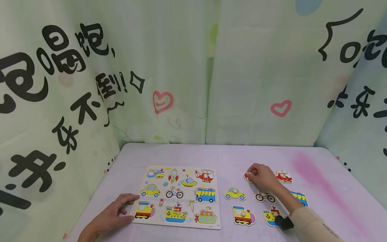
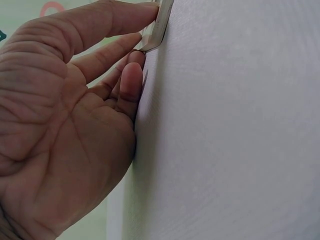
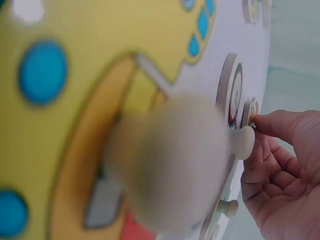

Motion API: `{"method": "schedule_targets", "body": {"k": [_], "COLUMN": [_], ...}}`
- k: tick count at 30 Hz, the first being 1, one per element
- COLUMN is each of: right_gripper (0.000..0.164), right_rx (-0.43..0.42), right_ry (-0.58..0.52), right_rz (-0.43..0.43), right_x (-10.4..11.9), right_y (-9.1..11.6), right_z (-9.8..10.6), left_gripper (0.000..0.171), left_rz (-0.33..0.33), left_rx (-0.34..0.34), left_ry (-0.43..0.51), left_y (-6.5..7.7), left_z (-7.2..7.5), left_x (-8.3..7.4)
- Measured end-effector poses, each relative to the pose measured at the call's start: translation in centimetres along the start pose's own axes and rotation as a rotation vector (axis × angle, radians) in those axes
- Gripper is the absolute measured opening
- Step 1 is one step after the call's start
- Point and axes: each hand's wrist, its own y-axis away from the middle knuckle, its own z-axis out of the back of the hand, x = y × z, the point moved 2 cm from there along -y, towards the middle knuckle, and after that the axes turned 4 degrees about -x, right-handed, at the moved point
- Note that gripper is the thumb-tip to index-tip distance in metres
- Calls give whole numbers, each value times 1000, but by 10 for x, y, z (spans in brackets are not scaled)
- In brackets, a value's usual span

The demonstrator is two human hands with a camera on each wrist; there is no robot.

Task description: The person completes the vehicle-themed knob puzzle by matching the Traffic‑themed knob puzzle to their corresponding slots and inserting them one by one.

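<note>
At the left edge of the puzzle board (image 1: 187, 212), my left hand (image 1: 110, 215) rests with thumb and index finger spread along it. The left wrist view has the extended thumb and a fingertip touching the board's corner (image 2: 159, 27). My right hand (image 1: 262, 176) pinches a small red-edged puzzle piece (image 1: 247, 177), its picture mostly covered by the fingers. In the right wrist view that piece (image 3: 249, 112) is seen edge-on at the fingertips. Near this hand lie a helicopter piece (image 1: 283, 176), a bicycle piece (image 1: 265, 197) and a yellow car piece (image 1: 234, 194).
Towards the front lie a train piece (image 1: 243, 215) and a boat piece (image 1: 269, 216), partly behind a dark wrist camera (image 1: 284, 222). A bus piece (image 1: 300, 198) is partly hidden by the right forearm. Printed curtains (image 1: 181, 67) surround the white table (image 1: 320, 181).
</note>
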Motion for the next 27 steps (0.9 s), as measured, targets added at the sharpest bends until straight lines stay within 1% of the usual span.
{"method": "schedule_targets", "body": {"k": [6, 9, 13, 18, 23, 27], "right_gripper": [18, 21, 25, 28, 30, 33], "right_rx": [-45, -61, -77, -98, -86, -68], "right_ry": [-51, -96, -164, -217, -248, -274], "right_rz": [-19, -40, -91, -130, -178, -203], "right_x": [-1, -1, -1, 1, 3, 6], "right_y": [5, 9, 15, 21, 25, 29], "right_z": [2, 3, 4, 3, 1, -2], "left_gripper": [68, 68, 67, 67, 68, 68], "left_rz": [-5, -6, -5, -3, 25, 26], "left_rx": [0, 5, 1, -5, -1, -5], "left_ry": [0, 6, -1, -7, 1, -11], "left_y": [0, 0, 0, -1, -1, -1], "left_z": [0, 0, 0, 0, 0, -1], "left_x": [-1, 0, 1, 2, 2, 2]}}
